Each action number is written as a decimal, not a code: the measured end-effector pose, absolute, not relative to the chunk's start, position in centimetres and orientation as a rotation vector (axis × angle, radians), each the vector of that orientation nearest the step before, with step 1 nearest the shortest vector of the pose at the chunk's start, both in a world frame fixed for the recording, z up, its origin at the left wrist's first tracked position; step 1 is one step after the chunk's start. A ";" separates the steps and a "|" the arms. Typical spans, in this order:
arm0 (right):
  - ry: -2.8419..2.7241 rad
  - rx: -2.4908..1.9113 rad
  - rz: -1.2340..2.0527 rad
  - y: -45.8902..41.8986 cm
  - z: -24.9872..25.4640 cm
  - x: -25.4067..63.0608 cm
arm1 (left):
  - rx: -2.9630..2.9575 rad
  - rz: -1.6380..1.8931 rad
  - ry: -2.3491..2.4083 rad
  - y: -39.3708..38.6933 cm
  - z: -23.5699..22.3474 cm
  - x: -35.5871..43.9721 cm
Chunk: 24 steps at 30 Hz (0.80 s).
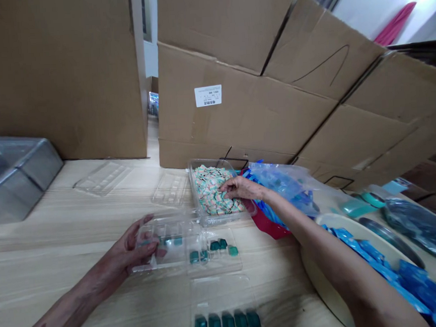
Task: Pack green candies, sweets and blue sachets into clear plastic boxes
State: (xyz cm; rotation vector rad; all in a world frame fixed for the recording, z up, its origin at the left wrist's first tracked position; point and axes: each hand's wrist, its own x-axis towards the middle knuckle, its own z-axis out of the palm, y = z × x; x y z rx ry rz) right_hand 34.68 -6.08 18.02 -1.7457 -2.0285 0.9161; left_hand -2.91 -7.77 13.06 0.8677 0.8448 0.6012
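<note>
Above the table (138,308), left hand (143,246) on a tray, right hand (236,186) in a tub

The held tray (168,254), see-through plastic with small compartments, is tilted just left of the tub (203,218). The left hand grips it by its left end, thumb in front. Green shows at the tray (whether inside or behind it, I cannot tell). The right hand's fingers are bent into the patterned chips (212,189) filling the tub; whether they pinch any is too hidden to tell.

Partly behind the held tray lies a middle tray (225,267) with green pieces (218,244). Nearest the wearer, a near tray (223,295) has five dark green blocks (228,322) in a row. Two more trays (102,179) rest beyond the left hand.

Right of the tub are a red container (269,224), blue items and plastic bags (286,181), then a cream basin (316,281) of blue packets (416,274). Far left is a grey bin (18,192); cardboard boxes (237,112) stand behind.
</note>
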 end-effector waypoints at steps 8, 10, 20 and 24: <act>-2.039 -1.775 0.800 -6.5 17.9 35.3 | 0.864 0.601 0.842 -7.8 13.1 -3.0; -2.083 -1.746 0.772 -6.5 17.8 35.3 | 0.867 0.607 0.838 -7.7 13.0 -3.0; -2.248 -1.583 0.587 -7.2 17.6 35.0 | 0.855 0.602 0.833 -7.8 13.2 -3.0; -2.274 -1.559 0.578 -7.4 17.8 34.9 | 0.872 0.615 0.809 -7.7 12.9 -3.0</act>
